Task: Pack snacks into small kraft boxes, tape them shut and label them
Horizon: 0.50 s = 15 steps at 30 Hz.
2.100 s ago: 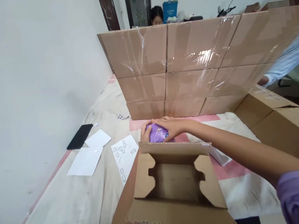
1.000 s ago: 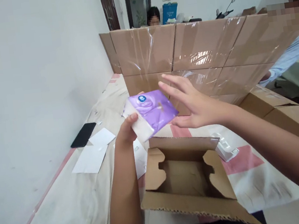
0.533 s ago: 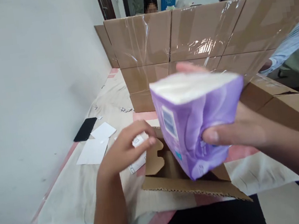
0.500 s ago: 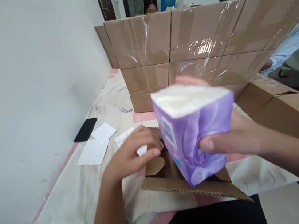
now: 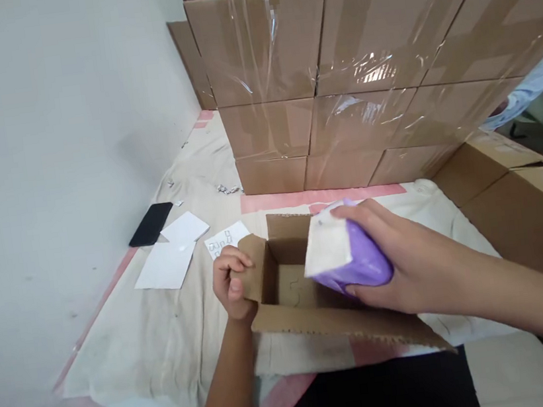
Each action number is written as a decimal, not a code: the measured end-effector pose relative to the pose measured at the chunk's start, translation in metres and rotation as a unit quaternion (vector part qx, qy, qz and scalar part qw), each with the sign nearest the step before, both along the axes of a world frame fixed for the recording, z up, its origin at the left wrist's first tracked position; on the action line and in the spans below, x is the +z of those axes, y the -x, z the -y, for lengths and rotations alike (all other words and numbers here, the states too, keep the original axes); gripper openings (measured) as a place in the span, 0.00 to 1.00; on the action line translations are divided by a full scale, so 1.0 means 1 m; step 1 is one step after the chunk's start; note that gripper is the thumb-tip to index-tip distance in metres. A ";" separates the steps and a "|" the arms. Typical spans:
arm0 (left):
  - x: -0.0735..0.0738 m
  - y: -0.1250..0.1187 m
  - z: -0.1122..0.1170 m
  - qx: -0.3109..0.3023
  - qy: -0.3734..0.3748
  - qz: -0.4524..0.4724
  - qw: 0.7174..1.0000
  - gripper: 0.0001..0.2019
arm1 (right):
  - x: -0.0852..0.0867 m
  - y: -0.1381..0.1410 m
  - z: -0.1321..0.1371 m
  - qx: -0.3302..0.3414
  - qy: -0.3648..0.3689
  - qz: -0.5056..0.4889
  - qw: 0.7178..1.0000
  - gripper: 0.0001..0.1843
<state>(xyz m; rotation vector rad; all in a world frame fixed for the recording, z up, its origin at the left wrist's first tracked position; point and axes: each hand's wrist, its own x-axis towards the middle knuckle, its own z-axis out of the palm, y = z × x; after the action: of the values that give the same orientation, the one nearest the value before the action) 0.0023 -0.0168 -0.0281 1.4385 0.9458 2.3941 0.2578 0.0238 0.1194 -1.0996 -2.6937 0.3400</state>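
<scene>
My right hand point(image 5: 383, 252) grips a purple and white pack of tissues point(image 5: 345, 250), thumb on the near side and fingers over the far side. The pack is tilted over the right part of an open cardboard box point(image 5: 289, 284), whose flaps are spread outward. At the box's left end, my left hand point(image 5: 232, 282) is closed on a side flap point(image 5: 256, 265). The bare bottom of the box shows on the left; the pack and my right hand hide its right end.
A wall of taped cardboard boxes point(image 5: 272, 130) stands behind. To the left lie a black phone point(image 5: 151, 224), white papers point(image 5: 167, 270) and a sheet with drawn marks point(image 5: 226, 237) on the cloth point(image 5: 179, 336). More cartons point(image 5: 517, 211) stand at right, near another person's blue sleeve point(image 5: 536, 82).
The pack has been lowered toward the box and turned in my right hand. My left hand has moved down and taken hold of the left flap. The view has tipped downward.
</scene>
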 end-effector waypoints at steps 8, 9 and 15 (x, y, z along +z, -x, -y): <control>-0.016 0.003 0.000 0.045 0.027 -0.037 0.998 0.13 | -0.010 0.037 -0.001 0.156 -0.129 0.183 0.962 0.35; -0.018 0.003 0.000 0.048 0.027 -0.041 0.998 0.13 | -0.010 0.042 -0.002 0.162 -0.133 0.197 0.958 0.35; -0.024 -0.003 -0.003 0.042 0.015 -0.064 0.997 0.15 | -0.028 0.066 -0.002 0.197 -0.140 0.279 0.929 0.40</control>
<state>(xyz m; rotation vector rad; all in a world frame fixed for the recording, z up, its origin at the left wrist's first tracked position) 0.0057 -0.0138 -0.0522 1.5889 1.0869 2.3582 0.1918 0.0259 0.0910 -0.6311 -3.3180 -0.3567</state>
